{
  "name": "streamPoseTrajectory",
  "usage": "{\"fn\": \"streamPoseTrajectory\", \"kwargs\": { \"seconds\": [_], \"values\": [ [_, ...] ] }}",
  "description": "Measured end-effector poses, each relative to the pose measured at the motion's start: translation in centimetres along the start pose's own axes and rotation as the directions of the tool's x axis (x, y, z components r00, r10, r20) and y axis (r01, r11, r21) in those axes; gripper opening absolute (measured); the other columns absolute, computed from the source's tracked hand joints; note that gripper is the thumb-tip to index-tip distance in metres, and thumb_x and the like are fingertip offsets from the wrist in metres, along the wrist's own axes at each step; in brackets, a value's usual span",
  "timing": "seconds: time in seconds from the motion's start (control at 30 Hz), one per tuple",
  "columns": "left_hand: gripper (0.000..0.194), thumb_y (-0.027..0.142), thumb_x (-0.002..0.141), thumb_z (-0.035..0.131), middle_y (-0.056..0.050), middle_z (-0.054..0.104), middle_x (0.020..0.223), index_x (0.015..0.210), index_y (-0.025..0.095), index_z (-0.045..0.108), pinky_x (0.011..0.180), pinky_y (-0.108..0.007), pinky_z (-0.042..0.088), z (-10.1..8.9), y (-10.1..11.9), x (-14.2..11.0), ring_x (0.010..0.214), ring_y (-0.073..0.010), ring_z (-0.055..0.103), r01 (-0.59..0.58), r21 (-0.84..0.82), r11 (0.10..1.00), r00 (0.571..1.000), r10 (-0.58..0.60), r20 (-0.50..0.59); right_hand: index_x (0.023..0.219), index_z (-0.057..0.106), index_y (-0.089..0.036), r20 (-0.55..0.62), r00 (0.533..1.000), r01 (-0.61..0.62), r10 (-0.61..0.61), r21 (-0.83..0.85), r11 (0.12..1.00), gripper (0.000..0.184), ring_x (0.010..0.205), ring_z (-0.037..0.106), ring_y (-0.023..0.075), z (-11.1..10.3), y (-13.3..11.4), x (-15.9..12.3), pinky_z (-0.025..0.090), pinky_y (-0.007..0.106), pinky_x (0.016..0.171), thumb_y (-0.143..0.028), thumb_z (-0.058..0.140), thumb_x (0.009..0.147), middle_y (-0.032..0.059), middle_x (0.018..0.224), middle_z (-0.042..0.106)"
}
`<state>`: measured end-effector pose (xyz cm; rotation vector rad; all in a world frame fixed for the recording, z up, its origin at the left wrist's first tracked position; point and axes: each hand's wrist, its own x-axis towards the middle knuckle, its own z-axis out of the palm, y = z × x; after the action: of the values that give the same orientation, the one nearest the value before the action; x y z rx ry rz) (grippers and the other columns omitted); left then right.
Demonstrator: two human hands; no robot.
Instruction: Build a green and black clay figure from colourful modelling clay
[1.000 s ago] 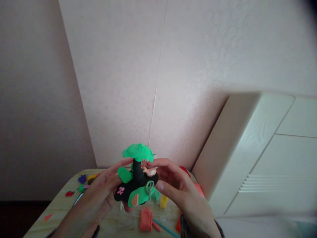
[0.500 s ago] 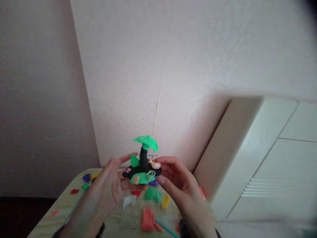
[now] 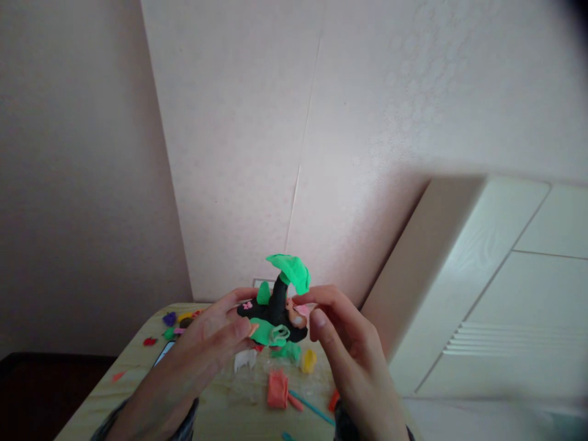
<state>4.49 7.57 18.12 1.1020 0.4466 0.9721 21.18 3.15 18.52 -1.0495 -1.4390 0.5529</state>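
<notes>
A clay model with a black base and trunk point(image 3: 278, 294) and a green leafy top point(image 3: 291, 269) is held above the table, tilted to the right. My left hand point(image 3: 206, 343) closes round the left side of its base, thumb in front and fingers behind. A pink flower point(image 3: 248, 305), an upright green leaf point(image 3: 263, 293) and a pale green coil point(image 3: 279, 334) sit on the base. At the right stands a small orange clay figure point(image 3: 294, 313). The thumb and index finger of my right hand point(image 3: 346, 337) pinch at this figure, partly hiding it.
Below, the wooden table point(image 3: 215, 404) carries a coral clay block point(image 3: 277, 390), a teal stick point(image 3: 312, 407), green clay point(image 3: 289, 353), yellow clay point(image 3: 309, 361) and a phone point(image 3: 164, 353). Several small coloured pieces lie at the left. A white cabinet point(image 3: 459, 288) stands at the right.
The model has moved slightly right and now tilts to the right. My left thumb has come over the base's front. My right fingers have shifted from the base's edge onto the orange figure.
</notes>
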Motion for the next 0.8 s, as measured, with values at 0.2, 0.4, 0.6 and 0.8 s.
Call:
{"fn": "streamPoseTrajectory", "kwargs": {
  "seconds": [0.2, 0.4, 0.6, 0.8],
  "values": [
    [0.046, 0.042, 0.065, 0.073, -0.011, 0.068, 0.098, 0.102, 0.018, 0.059, 0.077, -0.035, 0.048, -0.3, -0.8, 0.6, 0.087, -0.0256, 0.065, 0.079, -0.018, 0.997, 0.997, -0.079, 0.000, 0.072, 0.059, -0.020, -0.016, 1.000, -0.026, 0.026, -0.049, 0.998, 0.018, 0.067, 0.050, 0.0134, 0.2, 0.1, 0.2, 0.039, 0.025, 0.060, -0.030, 0.051, 0.085, 0.0011, 0.073, 0.057],
    [0.045, 0.041, 0.070, 0.070, -0.008, 0.067, 0.099, 0.107, 0.019, 0.058, 0.075, -0.030, 0.048, -0.4, -1.2, 0.7, 0.080, -0.0189, 0.064, 0.102, 0.017, 0.995, 0.995, -0.102, -0.006, 0.071, 0.058, -0.020, -0.045, 0.998, -0.045, 0.040, -0.110, 0.993, 0.021, 0.066, 0.049, 0.0138, 0.0, 0.2, 0.0, 0.039, 0.026, 0.059, -0.035, 0.051, 0.085, 0.0011, 0.073, 0.056],
    [0.044, 0.040, 0.071, 0.069, -0.003, 0.067, 0.079, 0.110, 0.020, 0.059, 0.072, -0.027, 0.048, -0.7, -1.9, 1.0, 0.071, -0.0152, 0.062, 0.079, 0.056, 0.995, 0.997, -0.079, -0.001, 0.071, 0.055, -0.020, -0.014, 0.997, -0.081, 0.080, -0.102, 0.992, 0.017, 0.071, 0.050, 0.0150, -0.2, 0.5, 0.0, 0.040, 0.027, 0.062, -0.032, 0.053, 0.083, 0.0018, 0.077, 0.056],
    [0.046, 0.042, 0.070, 0.068, -0.010, 0.067, 0.099, 0.108, 0.018, 0.059, 0.072, -0.029, 0.048, -0.6, -1.9, 1.1, 0.084, -0.0216, 0.064, 0.096, 0.032, 0.995, 0.995, -0.096, -0.002, 0.070, 0.055, -0.020, -0.026, 0.995, -0.094, 0.093, -0.052, 0.994, 0.016, 0.069, 0.050, 0.0148, -0.1, 0.3, 0.0, 0.041, 0.026, 0.060, -0.030, 0.054, 0.082, 0.0022, 0.074, 0.056]
  ]
}}
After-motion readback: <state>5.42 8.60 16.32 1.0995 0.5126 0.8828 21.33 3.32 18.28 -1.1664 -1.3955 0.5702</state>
